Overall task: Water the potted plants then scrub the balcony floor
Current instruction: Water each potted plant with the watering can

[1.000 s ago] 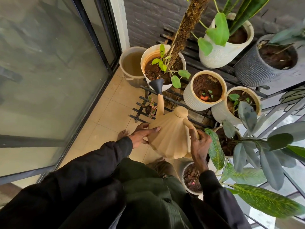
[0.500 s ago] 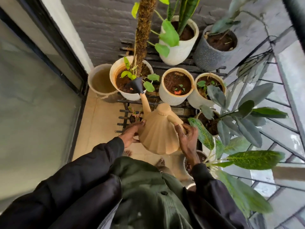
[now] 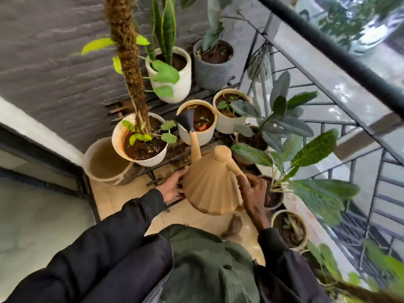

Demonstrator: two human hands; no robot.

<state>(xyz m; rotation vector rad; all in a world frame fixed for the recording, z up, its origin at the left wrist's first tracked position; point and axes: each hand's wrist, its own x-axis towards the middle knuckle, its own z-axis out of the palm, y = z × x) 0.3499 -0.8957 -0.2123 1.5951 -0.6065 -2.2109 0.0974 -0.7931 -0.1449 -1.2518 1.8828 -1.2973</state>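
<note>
A tan ribbed watering can (image 3: pixel 209 184) is tilted forward over the plant rack. Its black rose (image 3: pixel 185 120) hangs at the left rim of the middle white ribbed pot (image 3: pixel 196 136), which holds dark soil and a tiny seedling. My left hand (image 3: pixel 172 186) presses flat against the can's left side and supports it. My right hand (image 3: pixel 251 191) grips the can's handle. Just left stands the large white pot (image 3: pixel 150 159) with a moss pole; right of the middle pot is another ribbed pot (image 3: pixel 225 126). No water stream is visible.
A bucket of murky water (image 3: pixel 105 165) stands on the tan floor tiles (image 3: pixel 113 200) by the glass door frame (image 3: pixel 85 182). Behind are a white pot (image 3: pixel 177 90) and a grey pot (image 3: pixel 212 73). Leafy plants and the black railing (image 3: pixel 328 44) crowd the right. My bare foot (image 3: pixel 234 225) is under the can.
The can's rose has moved right, from over the large moss-pole pot to the middle ribbed pot. My view has swung right toward the railing. Both hands keep their hold.
</note>
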